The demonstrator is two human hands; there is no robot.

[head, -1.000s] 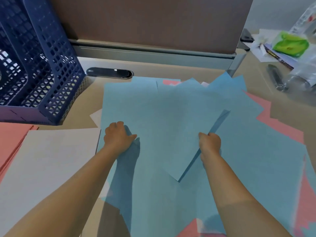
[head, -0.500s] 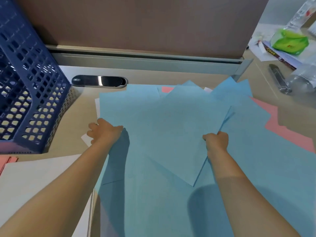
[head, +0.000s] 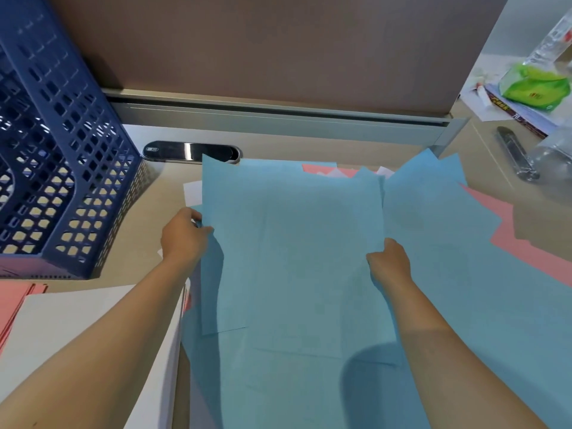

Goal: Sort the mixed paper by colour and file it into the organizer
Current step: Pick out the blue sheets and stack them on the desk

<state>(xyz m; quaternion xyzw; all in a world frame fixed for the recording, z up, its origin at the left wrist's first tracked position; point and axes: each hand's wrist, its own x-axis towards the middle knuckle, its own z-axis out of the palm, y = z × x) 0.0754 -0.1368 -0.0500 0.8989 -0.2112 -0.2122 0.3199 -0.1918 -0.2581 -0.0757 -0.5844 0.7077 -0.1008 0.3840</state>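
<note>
While white stack (head: 77, 329) and pink stack (head: 12, 301) sit sorted, left hand (head: 182, 239) and right hand (head: 388, 263) both pinch blue sheets (head: 294, 243); organizer (head: 62, 168) looks unfilled, loose pink sheets (head: 507, 239) remain.

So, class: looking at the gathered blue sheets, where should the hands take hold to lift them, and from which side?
Grip the blue sheets at their two long side edges, about midway along, coming in from left and right as the left hand and right hand do. Thin, floppy paper lying flat offers only its edges, and holding both sides should keep the sheets squared.
</note>
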